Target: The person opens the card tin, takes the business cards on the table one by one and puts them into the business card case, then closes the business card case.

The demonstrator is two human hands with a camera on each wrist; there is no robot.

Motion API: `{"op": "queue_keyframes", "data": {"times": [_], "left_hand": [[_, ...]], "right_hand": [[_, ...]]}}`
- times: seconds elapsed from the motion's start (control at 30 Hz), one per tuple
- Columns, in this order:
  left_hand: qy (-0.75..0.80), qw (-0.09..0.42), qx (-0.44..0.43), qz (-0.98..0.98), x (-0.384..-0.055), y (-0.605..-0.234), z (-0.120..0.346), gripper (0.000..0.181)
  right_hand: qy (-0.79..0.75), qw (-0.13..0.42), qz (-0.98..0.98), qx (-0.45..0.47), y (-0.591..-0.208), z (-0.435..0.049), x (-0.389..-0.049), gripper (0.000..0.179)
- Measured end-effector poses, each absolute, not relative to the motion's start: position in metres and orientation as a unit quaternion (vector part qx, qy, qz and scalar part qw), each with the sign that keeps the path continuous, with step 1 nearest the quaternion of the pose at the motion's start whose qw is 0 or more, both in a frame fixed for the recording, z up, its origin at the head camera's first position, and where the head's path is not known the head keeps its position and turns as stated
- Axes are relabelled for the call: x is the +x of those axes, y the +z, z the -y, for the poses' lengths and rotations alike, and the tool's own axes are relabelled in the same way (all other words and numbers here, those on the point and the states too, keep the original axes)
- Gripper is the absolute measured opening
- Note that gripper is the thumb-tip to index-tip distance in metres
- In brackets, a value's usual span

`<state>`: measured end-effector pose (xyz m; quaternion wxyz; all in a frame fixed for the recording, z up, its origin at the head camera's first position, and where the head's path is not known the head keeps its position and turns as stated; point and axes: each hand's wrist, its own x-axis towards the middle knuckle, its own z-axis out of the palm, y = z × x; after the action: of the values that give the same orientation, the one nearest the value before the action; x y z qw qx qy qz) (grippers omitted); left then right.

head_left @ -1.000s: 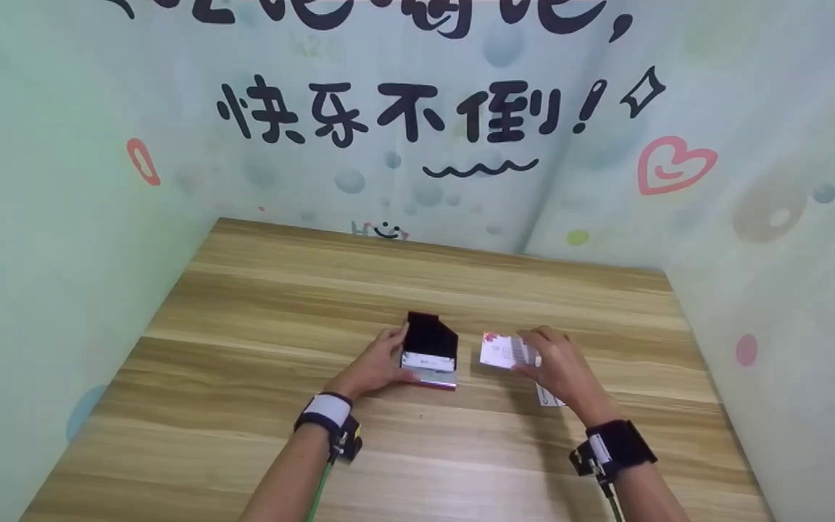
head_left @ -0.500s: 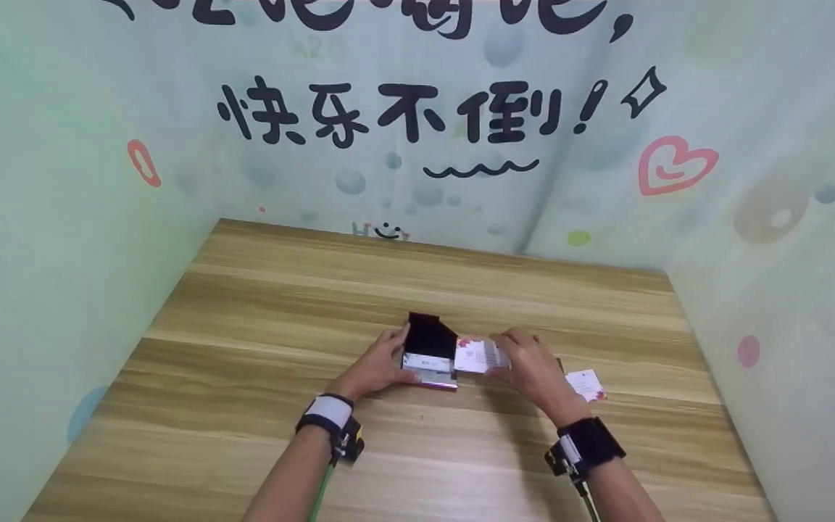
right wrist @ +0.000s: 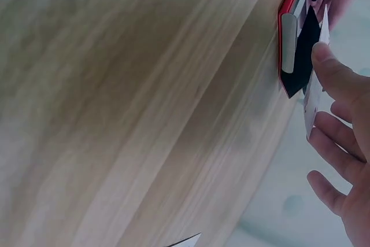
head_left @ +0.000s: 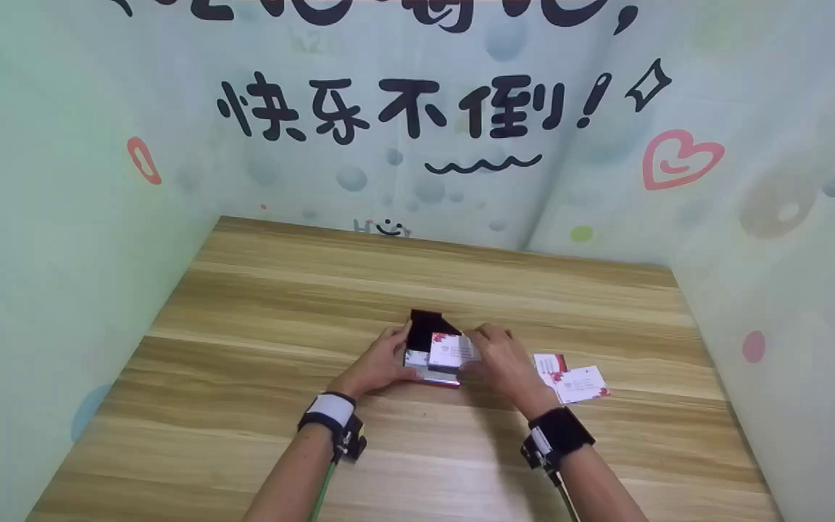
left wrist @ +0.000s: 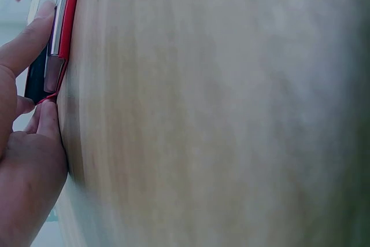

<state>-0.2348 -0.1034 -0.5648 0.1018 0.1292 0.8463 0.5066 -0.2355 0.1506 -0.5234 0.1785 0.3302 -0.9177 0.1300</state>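
Observation:
A red business card case point(head_left: 423, 328) lies flipped open on the table, its black inner flap to the back and a silvery metal part in front. My left hand point(head_left: 375, 366) grips its left side; in the left wrist view the thumb point(left wrist: 32, 41) presses on the metal part beside the red cover point(left wrist: 70, 21). My right hand point(head_left: 504, 368) pinches a white business card point(head_left: 450, 349) with red flowers between thumb and fingers. That card point(right wrist: 313, 102) is tilted close over the case in the right wrist view. Another white card inside the case is partly covered by it.
To the right of my right hand, a white card with red corners point(head_left: 583, 384) overlaps another card point(head_left: 548, 362) on the wood-grain table point(head_left: 301, 290). Printed fabric walls point(head_left: 359, 174) enclose the table at the back and sides.
My right hand has carried the card leftward from beside the case to over it, uncovering the cards on the right. The left hand keeps its grip on the case.

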Motion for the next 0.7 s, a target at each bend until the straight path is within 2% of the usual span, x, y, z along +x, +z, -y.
{"op": "queue_keyframes", "data": {"times": [0.7], "left_hand": [[0.517,0.108,0.127,-0.84,-0.233,-0.566,0.103,0.106]], "right_hand": [[0.143,0.128,0.934,0.302,-0.534,-0.117,-0.241,0.058]]}}
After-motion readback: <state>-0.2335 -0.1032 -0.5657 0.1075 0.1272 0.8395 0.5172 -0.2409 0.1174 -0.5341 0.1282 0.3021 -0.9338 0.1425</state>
